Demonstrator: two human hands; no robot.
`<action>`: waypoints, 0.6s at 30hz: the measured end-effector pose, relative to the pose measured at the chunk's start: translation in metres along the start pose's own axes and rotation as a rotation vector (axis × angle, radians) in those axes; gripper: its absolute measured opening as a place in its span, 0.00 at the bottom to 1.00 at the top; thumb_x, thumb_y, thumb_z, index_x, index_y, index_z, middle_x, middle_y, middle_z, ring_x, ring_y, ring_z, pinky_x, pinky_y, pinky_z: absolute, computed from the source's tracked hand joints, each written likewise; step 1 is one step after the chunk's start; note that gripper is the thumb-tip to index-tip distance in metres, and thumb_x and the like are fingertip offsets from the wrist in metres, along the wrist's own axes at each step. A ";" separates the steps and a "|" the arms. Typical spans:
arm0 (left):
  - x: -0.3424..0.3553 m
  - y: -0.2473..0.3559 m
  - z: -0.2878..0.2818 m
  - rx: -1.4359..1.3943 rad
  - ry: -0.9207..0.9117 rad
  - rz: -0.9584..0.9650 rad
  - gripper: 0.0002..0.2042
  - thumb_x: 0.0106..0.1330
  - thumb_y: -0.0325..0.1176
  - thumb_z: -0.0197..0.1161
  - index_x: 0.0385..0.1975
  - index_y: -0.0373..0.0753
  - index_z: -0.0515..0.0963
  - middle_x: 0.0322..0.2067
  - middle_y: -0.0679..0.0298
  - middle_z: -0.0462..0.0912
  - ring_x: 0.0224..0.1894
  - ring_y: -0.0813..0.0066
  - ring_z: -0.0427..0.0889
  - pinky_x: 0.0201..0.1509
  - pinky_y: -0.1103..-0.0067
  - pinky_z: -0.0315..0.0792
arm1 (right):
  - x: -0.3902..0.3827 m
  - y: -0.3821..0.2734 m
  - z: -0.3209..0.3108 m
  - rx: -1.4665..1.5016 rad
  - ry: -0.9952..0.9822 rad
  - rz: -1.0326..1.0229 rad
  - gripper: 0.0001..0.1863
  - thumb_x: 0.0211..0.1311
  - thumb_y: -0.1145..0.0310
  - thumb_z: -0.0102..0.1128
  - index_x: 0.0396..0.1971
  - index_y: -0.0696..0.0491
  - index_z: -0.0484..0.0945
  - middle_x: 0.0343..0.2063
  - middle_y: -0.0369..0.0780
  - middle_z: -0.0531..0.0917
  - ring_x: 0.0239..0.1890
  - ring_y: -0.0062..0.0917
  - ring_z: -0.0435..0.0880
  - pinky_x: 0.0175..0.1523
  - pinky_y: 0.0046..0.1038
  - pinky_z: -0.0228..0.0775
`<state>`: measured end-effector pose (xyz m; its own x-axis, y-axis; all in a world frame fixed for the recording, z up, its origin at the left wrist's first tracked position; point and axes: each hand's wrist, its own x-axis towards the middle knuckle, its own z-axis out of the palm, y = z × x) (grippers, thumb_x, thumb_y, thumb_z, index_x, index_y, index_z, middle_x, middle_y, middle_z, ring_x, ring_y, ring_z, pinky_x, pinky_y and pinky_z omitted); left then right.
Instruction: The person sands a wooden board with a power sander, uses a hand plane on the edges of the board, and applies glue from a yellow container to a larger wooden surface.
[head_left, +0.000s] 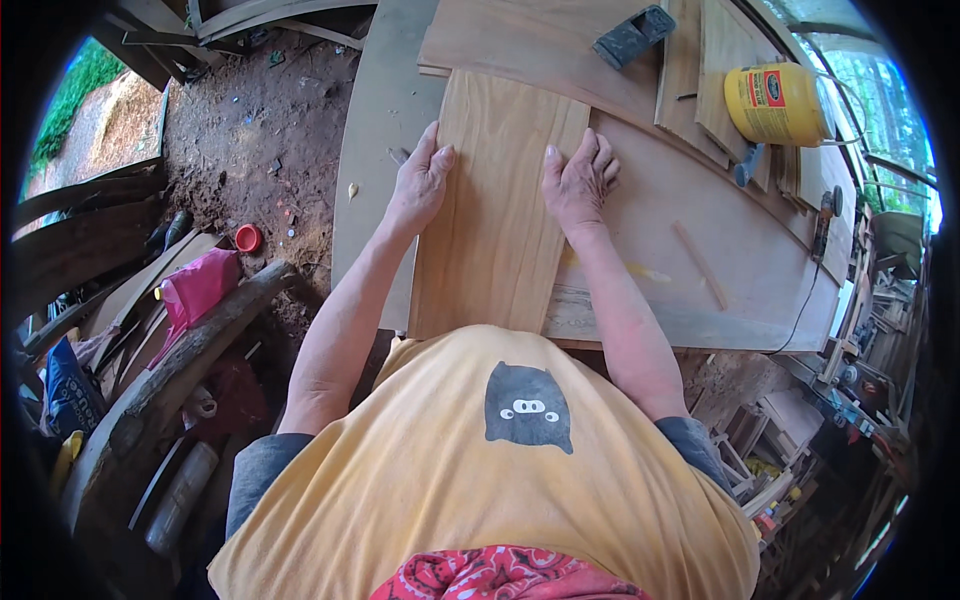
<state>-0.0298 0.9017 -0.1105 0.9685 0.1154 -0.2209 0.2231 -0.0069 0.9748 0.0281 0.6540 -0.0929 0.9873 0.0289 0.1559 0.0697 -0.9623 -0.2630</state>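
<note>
A wide, light-brown wooden board point(497, 215) lies lengthwise in front of me, its near end reaching my yellow shirt. My left hand point(421, 184) is closed on its left edge, thumb on top and fingers curled at the side, partly hidden. On the right edge, my right hand point(582, 182) grips the same board, with the thumb along the top and the other fingers bent. Beneath the board is a pale worktable point(700, 240). Beyond its far end lies another broad plank point(540, 45).
At the far right a yellow jug point(775, 105) stands on stacked planks point(690, 70), near a dark block-shaped tool point(634, 37). A thin wood strip point(700, 265) and a corded tool point(826, 222) lie to the right. Left, on the dirt floor, are a red cap point(248, 238) and a pink bag point(200, 290).
</note>
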 end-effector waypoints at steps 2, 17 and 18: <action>0.003 -0.003 0.000 -0.017 0.017 0.010 0.31 0.83 0.40 0.53 0.79 0.31 0.55 0.67 0.54 0.76 0.68 0.71 0.74 0.73 0.76 0.64 | 0.003 0.002 0.002 -0.013 -0.041 0.022 0.44 0.70 0.43 0.58 0.73 0.59 0.58 0.70 0.52 0.62 0.67 0.55 0.62 0.69 0.59 0.54; 0.003 -0.004 -0.001 -0.091 0.030 -0.057 0.31 0.82 0.40 0.57 0.78 0.32 0.59 0.72 0.57 0.71 0.72 0.72 0.69 0.75 0.78 0.61 | 0.001 0.004 -0.001 0.021 -0.064 -0.016 0.51 0.68 0.34 0.58 0.73 0.62 0.56 0.69 0.57 0.62 0.68 0.56 0.60 0.72 0.57 0.51; 0.004 -0.003 0.000 -0.077 0.037 -0.059 0.31 0.82 0.41 0.57 0.78 0.32 0.59 0.72 0.56 0.72 0.71 0.70 0.71 0.75 0.77 0.62 | 0.002 0.004 0.000 0.016 -0.056 -0.031 0.52 0.67 0.32 0.58 0.73 0.62 0.56 0.69 0.57 0.62 0.68 0.56 0.60 0.71 0.58 0.52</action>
<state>-0.0266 0.9025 -0.1143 0.9487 0.1498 -0.2784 0.2695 0.0769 0.9599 0.0308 0.6501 -0.0938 0.9910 0.0744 0.1109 0.1024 -0.9564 -0.2736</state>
